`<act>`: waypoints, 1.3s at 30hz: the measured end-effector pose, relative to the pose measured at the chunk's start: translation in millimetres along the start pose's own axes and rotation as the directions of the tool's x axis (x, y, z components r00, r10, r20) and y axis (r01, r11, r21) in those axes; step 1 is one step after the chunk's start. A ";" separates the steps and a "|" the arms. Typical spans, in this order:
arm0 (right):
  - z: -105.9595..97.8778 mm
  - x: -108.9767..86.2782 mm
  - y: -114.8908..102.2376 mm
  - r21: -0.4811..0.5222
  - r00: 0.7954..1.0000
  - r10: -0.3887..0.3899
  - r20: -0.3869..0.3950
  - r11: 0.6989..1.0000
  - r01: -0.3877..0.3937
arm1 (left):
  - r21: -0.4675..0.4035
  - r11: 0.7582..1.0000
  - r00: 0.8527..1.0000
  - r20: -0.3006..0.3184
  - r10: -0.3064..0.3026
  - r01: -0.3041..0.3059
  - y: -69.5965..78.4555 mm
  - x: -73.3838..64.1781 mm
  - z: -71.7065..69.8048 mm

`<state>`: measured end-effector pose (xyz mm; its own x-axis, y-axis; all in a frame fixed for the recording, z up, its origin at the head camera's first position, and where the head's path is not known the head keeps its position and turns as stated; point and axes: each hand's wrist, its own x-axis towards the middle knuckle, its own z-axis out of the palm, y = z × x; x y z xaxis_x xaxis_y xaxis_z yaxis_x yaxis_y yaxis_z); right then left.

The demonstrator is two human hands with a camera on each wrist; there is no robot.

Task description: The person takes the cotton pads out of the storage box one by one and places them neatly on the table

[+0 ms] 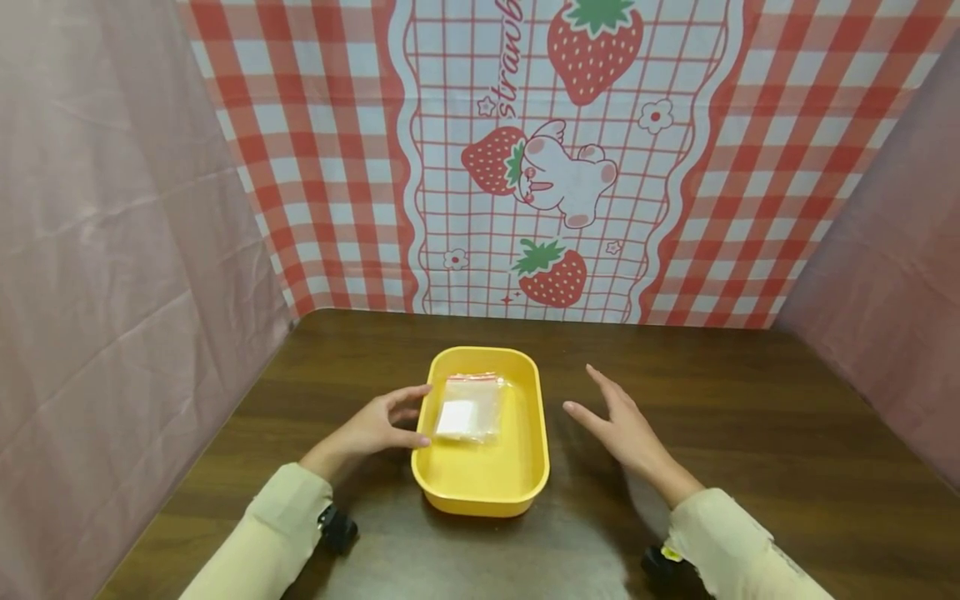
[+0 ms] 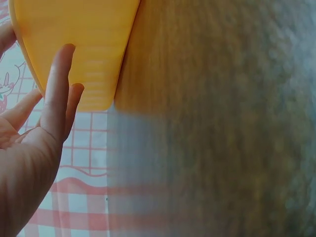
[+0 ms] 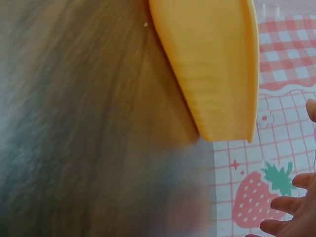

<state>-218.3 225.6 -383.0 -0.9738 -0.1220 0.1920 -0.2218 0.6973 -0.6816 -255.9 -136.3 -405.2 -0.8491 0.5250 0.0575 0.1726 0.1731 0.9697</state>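
A yellow plastic tray point(image 1: 491, 507) with rounded corners stands on the table. Inside it, toward the far left, lie clear zip bags point(image 1: 471, 408) with a red stripe along the top and a white patch. My left hand point(image 1: 378, 425) is at the tray's left rim, its thumb and index fingertips right at the edge. In the left wrist view its other fingers point(image 2: 60, 89) extend, loosely straight, beside the tray's outer wall. To the right of the tray hovers my right hand point(image 1: 622, 429), fingers spread and apart from it, holding nothing.
The dark wooden table point(image 1: 750, 417) extends to both sides of the tray. Behind it hangs a red-and-white checked cloth point(image 1: 337, 167) with strawberries. Pinkish curtains point(image 1: 112, 250) close off the left and right sides. A dark wrist device point(image 1: 337, 531) sits under the left cuff.
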 end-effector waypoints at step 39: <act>27.7 58.7 -72.1 0.309 0.995 0.004 0.101 0.951 -0.035 | -0.039 0.999 0.999 0.006 -0.038 0.038 1.8 -0.5 -0.1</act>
<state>-260.9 148.5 -342.1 -0.9747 -0.1902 0.1172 -0.1925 0.4491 -0.8725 -255.2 -136.4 -403.5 -0.8522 0.5228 0.0193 0.1207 0.1606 0.9796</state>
